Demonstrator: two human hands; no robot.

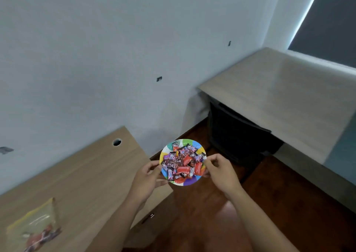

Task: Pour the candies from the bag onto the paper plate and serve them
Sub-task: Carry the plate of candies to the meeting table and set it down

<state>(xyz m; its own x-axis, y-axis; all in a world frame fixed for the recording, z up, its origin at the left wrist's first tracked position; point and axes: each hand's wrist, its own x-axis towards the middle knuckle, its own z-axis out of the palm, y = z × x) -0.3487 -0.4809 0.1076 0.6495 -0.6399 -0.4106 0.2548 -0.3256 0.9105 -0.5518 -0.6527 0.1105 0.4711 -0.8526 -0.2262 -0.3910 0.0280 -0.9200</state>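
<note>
A round paper plate (189, 182) with coloured dots on its rim is held level in the air, past the right end of the wooden desk and above the floor. A heap of wrapped candies (183, 164), red, brown and purple, fills it. My left hand (148, 174) grips the plate's left rim, thumb on top. My right hand (219, 170) pinches the right rim. The clear plastic bag (33, 226) with a yellow zip lies flat on the desk at the lower left, with a few candies still inside.
The wooden desk (81, 178) has a cable hole (117, 142) near the wall. A second, paler desk (279, 95) stands at the right with a black chair (237, 134) pushed under it. Dark wooden floor (221, 222) lies between them.
</note>
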